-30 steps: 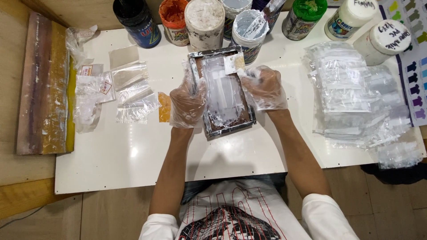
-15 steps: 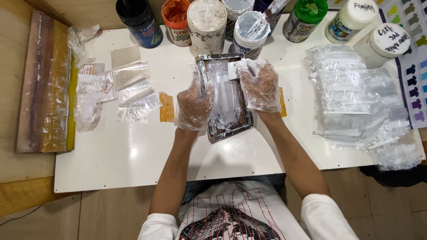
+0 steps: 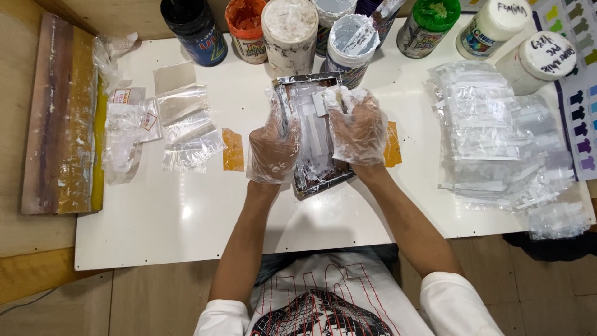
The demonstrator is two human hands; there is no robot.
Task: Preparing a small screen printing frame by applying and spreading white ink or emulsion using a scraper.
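Near the middle of the white tabletop (image 3: 186,224), toward its far edge, a small rectangular metal-framed printing screen smeared with white ink (image 3: 314,140) is gripped along its long sides by two hands in clear plastic gloves. The left hand (image 3: 273,146) is closed on the left rail; the right hand (image 3: 359,127) is clasped over the right rail. Along the far edge, open ink jars (image 3: 289,28) are lined up. At the right edge, a heap of clear plastic sachets (image 3: 497,137) is piled.
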